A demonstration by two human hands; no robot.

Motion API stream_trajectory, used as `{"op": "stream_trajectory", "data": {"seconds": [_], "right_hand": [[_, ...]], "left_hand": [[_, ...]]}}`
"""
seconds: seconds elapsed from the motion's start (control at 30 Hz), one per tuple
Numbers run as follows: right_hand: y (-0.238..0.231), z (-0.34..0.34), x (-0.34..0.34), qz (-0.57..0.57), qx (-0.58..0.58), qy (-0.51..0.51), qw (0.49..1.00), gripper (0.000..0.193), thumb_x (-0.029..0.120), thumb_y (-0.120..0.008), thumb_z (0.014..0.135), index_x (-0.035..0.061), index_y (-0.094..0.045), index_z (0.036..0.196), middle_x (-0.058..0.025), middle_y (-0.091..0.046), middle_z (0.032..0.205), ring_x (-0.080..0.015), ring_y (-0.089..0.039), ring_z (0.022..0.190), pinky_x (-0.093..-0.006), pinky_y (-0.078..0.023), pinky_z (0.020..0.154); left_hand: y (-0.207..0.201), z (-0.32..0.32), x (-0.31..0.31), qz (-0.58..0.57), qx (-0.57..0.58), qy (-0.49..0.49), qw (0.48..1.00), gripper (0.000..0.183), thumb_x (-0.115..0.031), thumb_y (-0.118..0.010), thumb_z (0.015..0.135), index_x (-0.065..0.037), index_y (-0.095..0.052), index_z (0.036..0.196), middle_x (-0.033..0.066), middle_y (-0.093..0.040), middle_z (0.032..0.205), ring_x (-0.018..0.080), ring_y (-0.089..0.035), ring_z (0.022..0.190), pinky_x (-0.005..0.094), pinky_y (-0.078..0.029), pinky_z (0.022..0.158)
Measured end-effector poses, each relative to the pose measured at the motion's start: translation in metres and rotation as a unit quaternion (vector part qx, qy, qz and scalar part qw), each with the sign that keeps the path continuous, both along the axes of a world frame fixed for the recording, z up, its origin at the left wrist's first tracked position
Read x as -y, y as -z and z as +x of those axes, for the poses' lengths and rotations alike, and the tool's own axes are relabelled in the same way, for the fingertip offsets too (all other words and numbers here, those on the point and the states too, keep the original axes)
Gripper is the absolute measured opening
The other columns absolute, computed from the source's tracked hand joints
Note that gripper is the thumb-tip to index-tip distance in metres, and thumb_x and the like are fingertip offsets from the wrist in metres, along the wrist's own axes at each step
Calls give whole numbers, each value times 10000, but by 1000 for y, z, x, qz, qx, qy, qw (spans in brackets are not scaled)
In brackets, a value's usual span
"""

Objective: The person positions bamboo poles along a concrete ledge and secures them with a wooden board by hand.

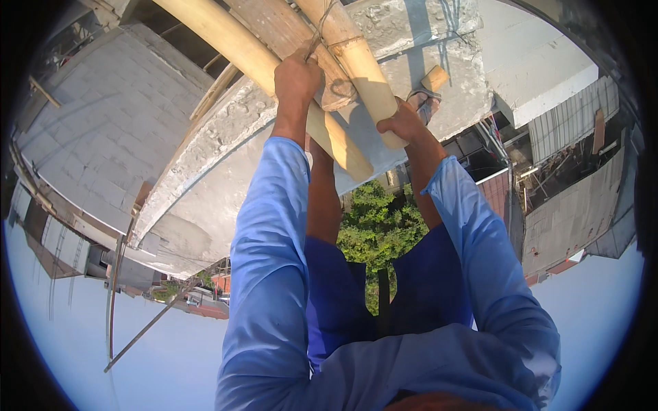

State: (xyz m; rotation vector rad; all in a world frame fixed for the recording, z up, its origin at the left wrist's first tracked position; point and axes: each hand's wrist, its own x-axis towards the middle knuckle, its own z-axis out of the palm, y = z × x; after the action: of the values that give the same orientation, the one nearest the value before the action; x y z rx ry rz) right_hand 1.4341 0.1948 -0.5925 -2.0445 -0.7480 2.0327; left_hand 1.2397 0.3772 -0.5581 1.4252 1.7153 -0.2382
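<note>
Two pale bamboo poles come in from the top: a left bamboo pole (pixel 253 51) and a right bamboo pole (pixel 367 72). Between them lies a flat wooden plank (pixel 281 31) with a rounded end. Closed fingers of my left hand (pixel 298 77) pinch a thin dark wire (pixel 321 31) over the plank, beside the left pole. The wire runs up across the right pole near its joint. Near the lower end of that pole, my right hand (pixel 404 125) grips its side, thumb on top; the other fingers are partly hidden.
Beneath the poles is a rough concrete ledge (pixel 240 113), with a drop beyond its edge to green foliage (pixel 384 219). My sandalled foot (pixel 426 103) rests by a short wood block (pixel 435 77). A grey block wall (pixel 110 103) stands left; corrugated roofs (pixel 572 123) lie right.
</note>
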Motion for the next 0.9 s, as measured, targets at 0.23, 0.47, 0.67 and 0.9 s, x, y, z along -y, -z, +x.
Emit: {"op": "stream_trajectory", "data": {"seconds": [0.23,0.47,0.67,0.9], "right_hand": [[-29,35,-23,-47,22,-7,999,555,157,-760,531,4,-618,1045,-114,-669,928,-219,-639,838,-336,-500,749],[-33,40,-34,-36,61,-39,997,519,190,-701,549,13,-603,1027,-130,-650,921,-240,-621,834,-332,-494,747],[-25,39,-27,36,64,-3,997,506,143,-734,549,12,-615,1024,-118,-668,883,-255,-640,766,-341,-510,690],[-9,36,-10,29,-24,102,994,517,60,-725,559,21,-620,1063,-86,-661,865,-198,-631,787,-326,-500,690]], "left_hand": [[-13,1,0,5,18,-1,1000,361,-288,-572,862,-167,-633,1196,248,-652,988,392,-620,971,413,-478,859],[-6,22,-6,2,3,16,1000,375,-203,-537,846,-236,-627,1208,221,-652,1014,376,-618,982,426,-486,860],[-5,8,-2,33,9,10,999,389,-187,-557,839,-232,-620,1220,210,-659,1006,375,-625,959,437,-488,846],[0,8,-2,8,-8,16,1000,388,-207,-556,851,-233,-610,1234,220,-655,1006,376,-625,965,426,-486,856]]}}
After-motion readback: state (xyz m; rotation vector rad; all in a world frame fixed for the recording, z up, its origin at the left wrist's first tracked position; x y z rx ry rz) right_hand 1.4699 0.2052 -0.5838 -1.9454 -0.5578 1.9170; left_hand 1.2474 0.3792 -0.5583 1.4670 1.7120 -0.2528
